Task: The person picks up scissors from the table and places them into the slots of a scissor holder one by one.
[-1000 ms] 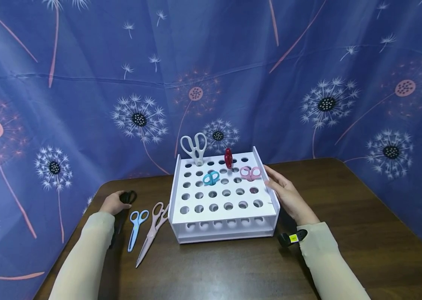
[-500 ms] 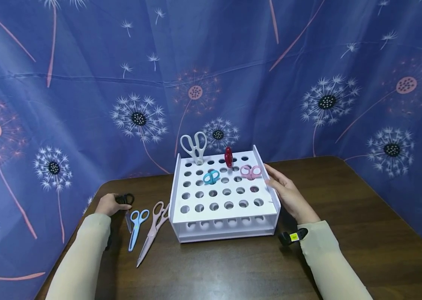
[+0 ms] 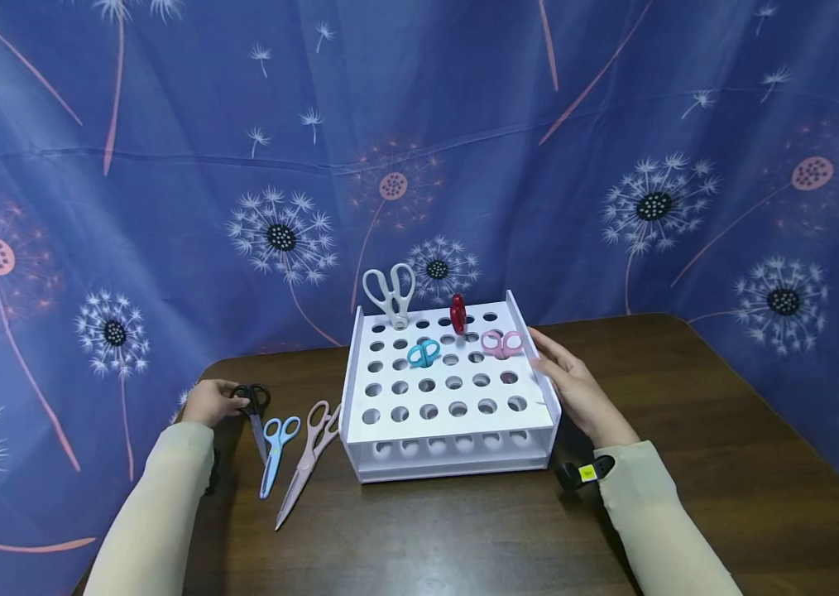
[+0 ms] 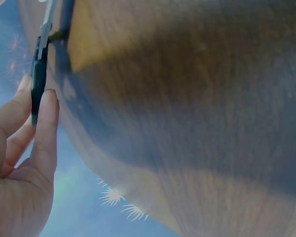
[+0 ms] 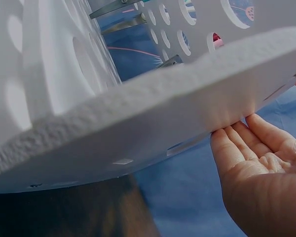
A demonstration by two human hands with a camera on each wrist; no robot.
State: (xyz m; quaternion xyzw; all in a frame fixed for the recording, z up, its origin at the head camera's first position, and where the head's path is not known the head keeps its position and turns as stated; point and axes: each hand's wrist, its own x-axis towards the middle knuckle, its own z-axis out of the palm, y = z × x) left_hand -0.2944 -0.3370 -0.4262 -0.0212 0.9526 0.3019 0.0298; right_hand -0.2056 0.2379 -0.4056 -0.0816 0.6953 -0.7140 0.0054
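Note:
My left hand pinches the handle of black scissors at the table's left; the left wrist view shows the dark handle between thumb and fingers. The blades point toward me, tips near light blue scissors. Beside those lie long pale pink scissors. A white rack with rows of round holes stands mid-table. White scissors, turquoise scissors, red-handled scissors and small pink scissors stand in its holes. Extended fingers of my right hand touch the rack's right side panel.
The brown wooden table ends at a blue dandelion-patterned cloth hanging behind it. Several scissor blades show under the rack's top in the right wrist view. A black strap device sits at the right wrist.
My left hand has shifted slightly left, and the black scissors have turned so that their blades now show beside the light blue pair. The right hand stays against the rack.

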